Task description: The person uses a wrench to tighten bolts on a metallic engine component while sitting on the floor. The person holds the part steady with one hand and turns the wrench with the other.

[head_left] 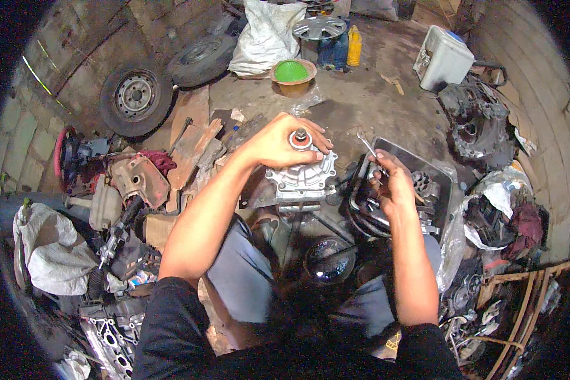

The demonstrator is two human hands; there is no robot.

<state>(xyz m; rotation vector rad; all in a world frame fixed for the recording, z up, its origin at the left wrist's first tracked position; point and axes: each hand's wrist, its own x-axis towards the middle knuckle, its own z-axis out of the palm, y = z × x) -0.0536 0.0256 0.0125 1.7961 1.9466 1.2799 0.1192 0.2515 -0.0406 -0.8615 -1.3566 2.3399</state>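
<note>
In front of me stands a silver cast-metal gearbox housing [301, 178] with ribs and bolt holes along its flange. My left hand [278, 140] is closed over its top, fingers curled down the far right side. Beside the thumb a shaft end [301, 135] pokes up through an orange-and-white ring. To the right, my right hand [394, 180] is closed on a slim metal wrench [366, 144], whose open end points up and left. That hand hovers over a dark rectangular tray [448, 190] holding gears [423, 183] and black hoses or bars.
Wheels with tyres [135, 98] lean at the far left wall. A brown bowl with a green basket [291, 73] sits ahead, near a white sack [264, 38]. A white container [442, 58] and a dark casing [478, 120] stand right. Scrap parts crowd both sides.
</note>
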